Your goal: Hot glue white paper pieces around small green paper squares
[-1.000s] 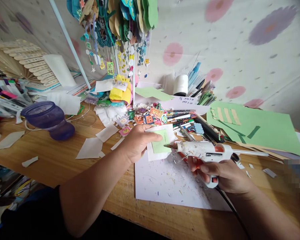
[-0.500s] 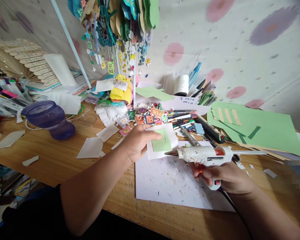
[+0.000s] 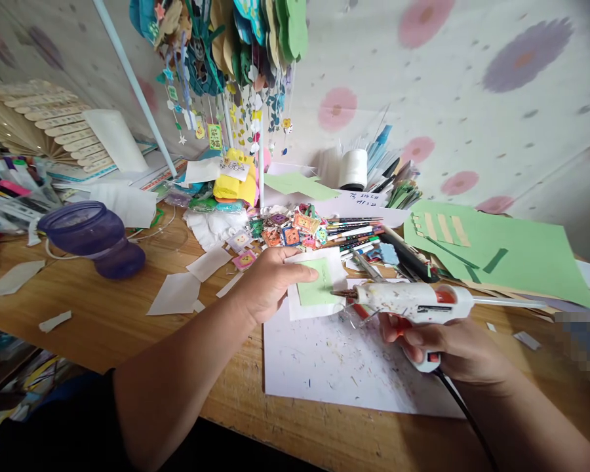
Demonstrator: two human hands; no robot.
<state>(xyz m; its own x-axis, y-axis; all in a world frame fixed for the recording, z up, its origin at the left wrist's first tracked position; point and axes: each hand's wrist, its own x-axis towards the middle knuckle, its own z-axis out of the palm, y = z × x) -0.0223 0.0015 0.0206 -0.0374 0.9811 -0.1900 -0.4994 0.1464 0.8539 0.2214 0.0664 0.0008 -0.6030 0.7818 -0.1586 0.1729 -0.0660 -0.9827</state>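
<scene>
Though near, hands (image 3: 269,283) (image 3: 455,347) apart.

Looks like a craft corner: wooden tabletop (image 3: 236,393) strewn with paper scraps (image 3: 175,294) and brushes (image 3: 354,221), markers (image 3: 14,187) at left, flower-patterned wall covering (image 3: 452,131) behind.

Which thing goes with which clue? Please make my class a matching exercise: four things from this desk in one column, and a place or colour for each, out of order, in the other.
Things
1. Glue gun
2. Jar
3. Card
4. Spool

Clues
A. Green, in the left hand
B. White, upright near the wall
C. In the right hand
D. Purple

Right pairs: 1-C, 2-D, 3-A, 4-B
</scene>
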